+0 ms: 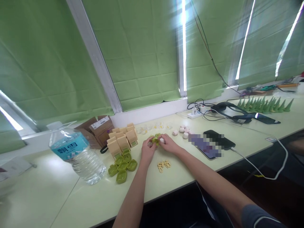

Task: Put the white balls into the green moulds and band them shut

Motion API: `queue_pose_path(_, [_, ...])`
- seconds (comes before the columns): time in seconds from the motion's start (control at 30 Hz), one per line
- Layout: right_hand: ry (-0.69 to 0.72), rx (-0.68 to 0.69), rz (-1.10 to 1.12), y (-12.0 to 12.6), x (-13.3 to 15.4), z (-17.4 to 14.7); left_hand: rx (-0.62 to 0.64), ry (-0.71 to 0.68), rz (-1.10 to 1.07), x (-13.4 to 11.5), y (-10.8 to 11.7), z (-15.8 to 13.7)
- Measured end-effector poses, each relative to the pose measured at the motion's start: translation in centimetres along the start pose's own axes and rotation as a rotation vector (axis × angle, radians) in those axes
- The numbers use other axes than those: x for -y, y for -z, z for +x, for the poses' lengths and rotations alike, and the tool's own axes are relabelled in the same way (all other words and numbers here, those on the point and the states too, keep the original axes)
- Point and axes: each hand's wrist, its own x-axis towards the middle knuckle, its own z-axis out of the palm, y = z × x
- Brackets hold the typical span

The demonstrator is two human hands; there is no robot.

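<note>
My left hand [147,148] is closed round the near-left side of a small green piece [156,138], partly hidden by the fingers. My right hand [169,145] meets it from the right, with a small white piece [162,140] pinched in its fingers against or very near the green piece. Between my forearms lie several pale yellow loops [163,164]. Pinkish-white, marshmallow-like pieces [185,135] are piled beyond my right hand. Behind both hands stands a row of clear pieces with yellow centres [161,125]. Left of my left hand sit several olive-green cups [122,176].
Beige upright blocks [122,142], a cardboard box [101,131] and a large water bottle [83,158] stand at left. Two phones [219,139], a white cable [261,173], dark headgear [231,112] and green cones [268,105] lie to the right on the table [106,202].
</note>
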Motion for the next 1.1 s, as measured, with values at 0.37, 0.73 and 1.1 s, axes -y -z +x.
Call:
queue_pose_path(0.37, [-0.084,-0.027,0.201,0.0,-0.4,0.1,0.037,-0.054,-0.01,0.0,0.1,-0.1])
queue_pose_path(0.73, [-0.066,0.018,0.237,-0.3,-1.3,0.5,0.032,-0.02,0.005,0.5,0.3,0.3])
queue_pose_path(1.1, [0.029,-0.04,0.165,0.9,-0.2,0.4,-0.075,-0.099,0.211,0.1,0.1,0.1])
